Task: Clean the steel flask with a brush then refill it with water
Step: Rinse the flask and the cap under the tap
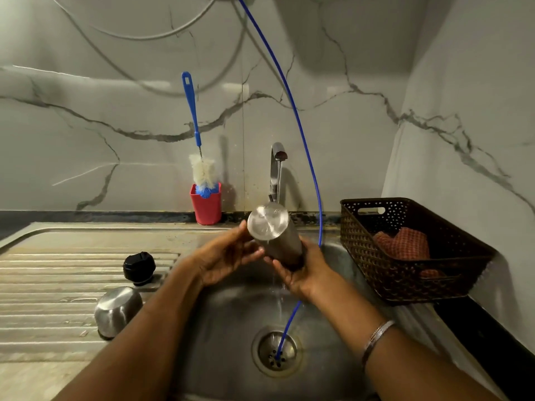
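Your two hands hold the steel flask (273, 235) over the sink basin (225, 308), tilted with its flat base raised toward you and the tap (277, 166), its mouth end pointing down into your right palm. Your right hand (304, 273) cups the lower end from beneath, its grip closed around the flask body. Your left hand (228, 256) grasps the upper body just below the base, thumb and fingertips against the steel. A thin stream of water runs from the tap onto the flask, and water falls on from its lower end toward the drain (276, 353). A bangle (376, 338) sits on your right wrist.

The bottle brush (199, 157) stands upright, bristles down, in a red holder (206, 205) at the back edge of the desk, against the marble wall and left of the tap; neither hand touches it. On the ribbed draining board (58, 285) left of the basin, a black stopper (139, 267) stands near the basin's edge, and a steel cap (117, 311) lies inverted just in front of it, nearer to you.

A blue tube (307, 157) descends from above, passes behind your right hand, and ends at the drain. At the right edge of the sink, a dark woven basket (376, 270) holds a reddish checked cloth (405, 244).
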The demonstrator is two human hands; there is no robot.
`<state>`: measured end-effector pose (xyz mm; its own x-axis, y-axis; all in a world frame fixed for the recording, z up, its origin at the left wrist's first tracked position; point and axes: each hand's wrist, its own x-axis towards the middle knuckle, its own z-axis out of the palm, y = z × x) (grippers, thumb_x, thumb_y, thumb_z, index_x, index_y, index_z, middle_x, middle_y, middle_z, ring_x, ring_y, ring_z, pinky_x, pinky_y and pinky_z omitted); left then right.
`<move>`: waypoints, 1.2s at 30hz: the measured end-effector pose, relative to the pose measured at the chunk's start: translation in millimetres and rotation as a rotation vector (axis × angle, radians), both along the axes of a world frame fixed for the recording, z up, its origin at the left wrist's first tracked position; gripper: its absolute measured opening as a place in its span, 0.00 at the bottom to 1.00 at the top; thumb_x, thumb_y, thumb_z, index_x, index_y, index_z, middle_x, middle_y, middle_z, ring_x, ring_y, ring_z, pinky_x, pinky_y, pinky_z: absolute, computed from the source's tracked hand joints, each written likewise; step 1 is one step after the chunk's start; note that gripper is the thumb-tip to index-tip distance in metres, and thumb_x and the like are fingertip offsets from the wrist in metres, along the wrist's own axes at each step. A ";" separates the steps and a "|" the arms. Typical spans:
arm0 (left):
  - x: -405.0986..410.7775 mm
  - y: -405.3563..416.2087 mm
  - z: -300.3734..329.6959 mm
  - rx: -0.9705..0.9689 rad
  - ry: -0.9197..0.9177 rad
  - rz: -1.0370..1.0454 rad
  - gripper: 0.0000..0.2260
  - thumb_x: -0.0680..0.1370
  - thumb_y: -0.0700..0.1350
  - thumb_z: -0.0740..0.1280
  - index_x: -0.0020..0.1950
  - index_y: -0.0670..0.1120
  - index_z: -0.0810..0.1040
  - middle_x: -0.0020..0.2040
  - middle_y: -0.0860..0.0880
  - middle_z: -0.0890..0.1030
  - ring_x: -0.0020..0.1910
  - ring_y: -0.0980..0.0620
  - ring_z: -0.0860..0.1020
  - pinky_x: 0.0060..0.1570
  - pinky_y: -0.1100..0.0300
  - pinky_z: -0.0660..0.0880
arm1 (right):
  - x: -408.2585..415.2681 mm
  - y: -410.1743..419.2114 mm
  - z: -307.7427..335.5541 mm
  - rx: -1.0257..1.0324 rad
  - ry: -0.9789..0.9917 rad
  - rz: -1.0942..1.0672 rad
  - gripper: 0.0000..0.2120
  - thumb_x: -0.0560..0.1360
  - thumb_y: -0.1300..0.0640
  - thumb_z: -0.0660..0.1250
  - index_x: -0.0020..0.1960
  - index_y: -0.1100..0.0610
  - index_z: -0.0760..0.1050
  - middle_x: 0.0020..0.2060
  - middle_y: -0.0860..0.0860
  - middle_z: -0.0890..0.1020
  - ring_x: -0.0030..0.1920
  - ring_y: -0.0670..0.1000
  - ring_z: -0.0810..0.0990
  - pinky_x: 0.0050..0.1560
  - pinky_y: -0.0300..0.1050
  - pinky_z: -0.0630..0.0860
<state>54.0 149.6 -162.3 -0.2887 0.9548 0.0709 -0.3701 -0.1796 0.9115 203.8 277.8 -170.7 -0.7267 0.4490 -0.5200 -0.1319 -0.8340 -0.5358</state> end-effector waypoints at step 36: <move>33.6 71.5 -36.6 -0.088 0.205 0.431 0.12 0.83 0.41 0.59 0.66 0.48 0.72 0.55 0.41 0.81 0.49 0.47 0.81 0.42 0.55 0.77 | 3.2 4.8 -9.4 1.495 -0.568 -0.085 0.39 0.63 0.50 0.84 0.66 0.50 0.65 0.59 0.47 0.80 0.57 0.52 0.81 0.50 0.45 0.76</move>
